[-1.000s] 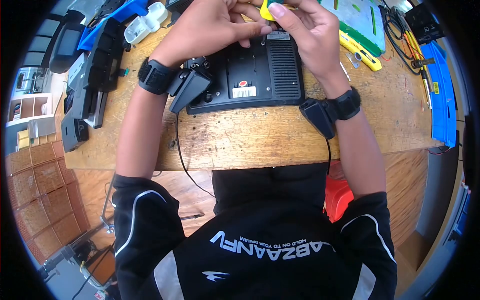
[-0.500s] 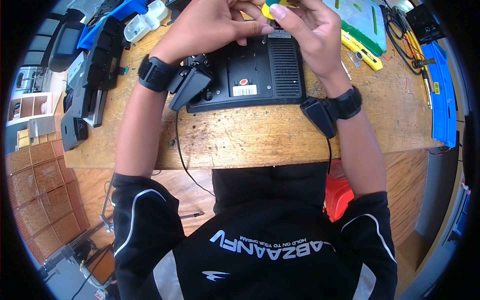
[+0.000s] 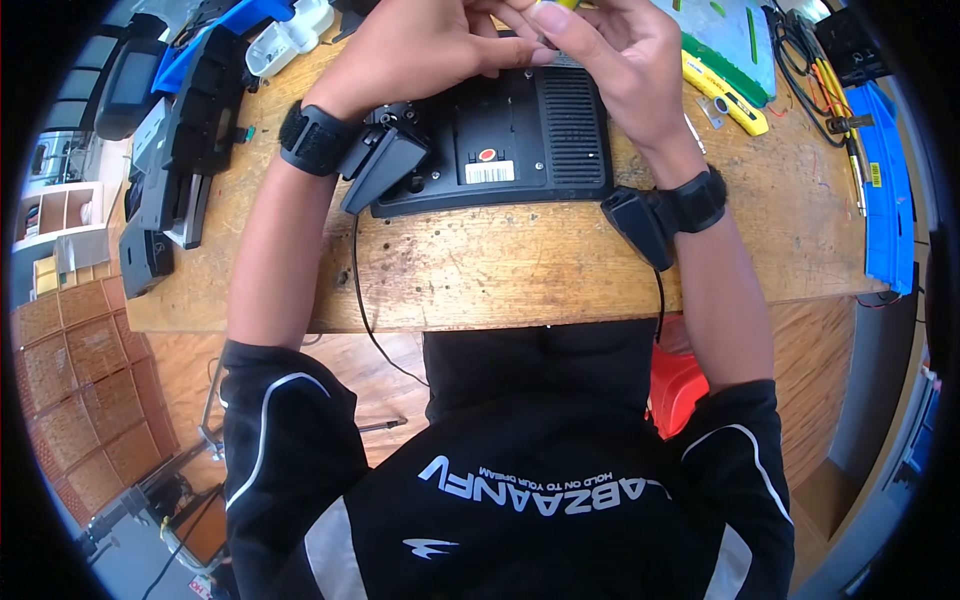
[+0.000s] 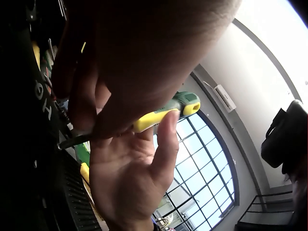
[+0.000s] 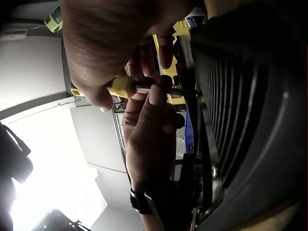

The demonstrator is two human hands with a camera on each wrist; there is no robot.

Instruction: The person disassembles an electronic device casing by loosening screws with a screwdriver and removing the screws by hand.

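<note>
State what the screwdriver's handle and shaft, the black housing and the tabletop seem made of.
Handle: probably plastic, perhaps part rubber; smooth yellow with green sections. Shaft: likely metal; slim, straight, grayish sheen. Black housing: apparently molded plastic; dark satin surface, fine slats. Tabletop: wood or veneer, worn; brown grain, dark scuffs.

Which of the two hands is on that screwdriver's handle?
The right hand: it grips the yellow-and-green handle, whereas the left hand pinches the metal shaft farther down, nearer the black vented housing.

One yellow-green screwdriver (image 4: 153,117), one vented device (image 3: 512,150), two wristbands (image 3: 312,140) show
</note>
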